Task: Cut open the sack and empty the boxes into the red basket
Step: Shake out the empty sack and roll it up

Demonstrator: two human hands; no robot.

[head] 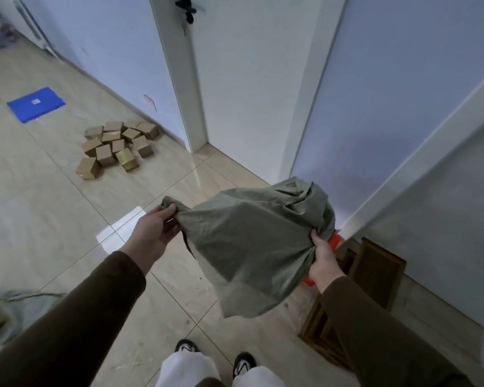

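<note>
We see the left hand [151,233] closed in a tight grip on one bunched corner of the crumpled grey-green woven sack [252,241], fingers curled over the fabric. The right hand [323,258] grips the opposite gathered end, thumb on top and fingers wrapped under it. Between the two hands the sack hangs in the air above the pale tiled floor [53,213], slack and sagging toward us.

Behind the sack and the right hand we make out only slivers of a bright red-orange plastic object [335,241]; most of it is covered, so we cannot tell whether it is the basket, nor what lies in it. We cannot tell what the sack contains.

Far to the left, a heap of small brown cardboard boxes [118,145] lies loose on the floor near the white wall, well apart from the sack. Farther left sits a flat blue plastic lid [35,104]. Dark wooden frames [375,275] lean at the right wall, partly hidden by the right brown sleeve [380,331].
</note>
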